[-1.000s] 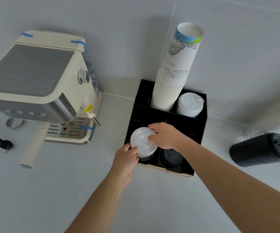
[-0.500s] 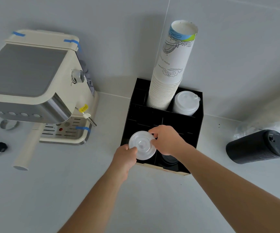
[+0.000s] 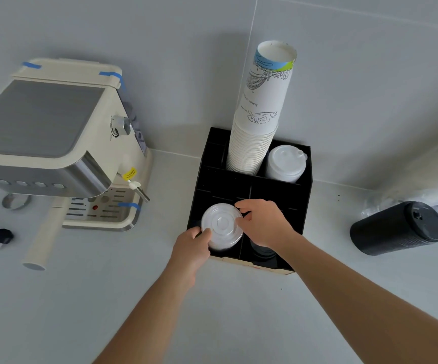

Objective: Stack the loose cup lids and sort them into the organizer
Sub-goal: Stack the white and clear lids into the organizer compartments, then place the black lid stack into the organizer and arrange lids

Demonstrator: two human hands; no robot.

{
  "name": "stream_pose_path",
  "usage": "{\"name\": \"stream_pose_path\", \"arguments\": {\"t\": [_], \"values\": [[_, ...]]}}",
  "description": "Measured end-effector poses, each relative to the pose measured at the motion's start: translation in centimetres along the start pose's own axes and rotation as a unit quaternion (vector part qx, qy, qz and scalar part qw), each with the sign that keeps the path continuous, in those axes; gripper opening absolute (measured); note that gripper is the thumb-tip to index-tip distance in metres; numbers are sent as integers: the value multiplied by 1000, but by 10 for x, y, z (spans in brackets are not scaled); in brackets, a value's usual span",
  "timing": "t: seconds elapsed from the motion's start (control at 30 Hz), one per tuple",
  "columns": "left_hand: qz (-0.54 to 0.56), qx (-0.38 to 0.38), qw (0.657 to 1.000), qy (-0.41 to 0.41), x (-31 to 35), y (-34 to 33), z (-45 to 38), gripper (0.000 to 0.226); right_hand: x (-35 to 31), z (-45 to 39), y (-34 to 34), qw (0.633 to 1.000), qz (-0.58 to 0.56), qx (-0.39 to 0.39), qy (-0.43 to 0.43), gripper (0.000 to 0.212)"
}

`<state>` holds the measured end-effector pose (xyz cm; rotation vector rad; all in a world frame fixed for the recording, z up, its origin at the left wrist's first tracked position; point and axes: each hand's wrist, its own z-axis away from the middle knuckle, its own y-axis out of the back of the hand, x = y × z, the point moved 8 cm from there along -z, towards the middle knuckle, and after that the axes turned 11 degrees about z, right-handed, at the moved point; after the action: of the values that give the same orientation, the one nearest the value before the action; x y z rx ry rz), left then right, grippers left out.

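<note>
We hold the clear lids [image 3: 222,226] between both hands over the front-left compartment of the organizer [image 3: 302,206]. Our left hand [image 3: 192,248] pinches the near-left rim, and our right hand [image 3: 265,223] grips the far-right rim with its fingertips. The stack sits partly inside the compartment, though we cannot tell whether its base rests on the floor yet.

We judge these lids light, thin and springy, so they will flex and may crack if squeezed hard. Their smooth plastic looks slippery, and nested lids could slide apart when tilted. The rim is the stiffest part, so opposite edges are the right hold, keeping the stack level. Black lids [image 3: 263,252] fill the next compartment; white lids [image 3: 286,164] and cups [image 3: 257,132] stand behind.
</note>
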<state>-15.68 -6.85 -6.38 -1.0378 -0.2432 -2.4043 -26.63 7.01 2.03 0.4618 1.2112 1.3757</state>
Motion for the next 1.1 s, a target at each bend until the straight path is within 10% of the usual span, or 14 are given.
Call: {"name": "stream_pose_path", "arguments": {"t": [0.5,1.1], "values": [[134,-45,989,-47,9,18,47,34,61,54,17,953,-287,36,-89,38],[196,-163,967,20,0,-101,90,30,219,155,30,713,-662,103,-207,26]]}}
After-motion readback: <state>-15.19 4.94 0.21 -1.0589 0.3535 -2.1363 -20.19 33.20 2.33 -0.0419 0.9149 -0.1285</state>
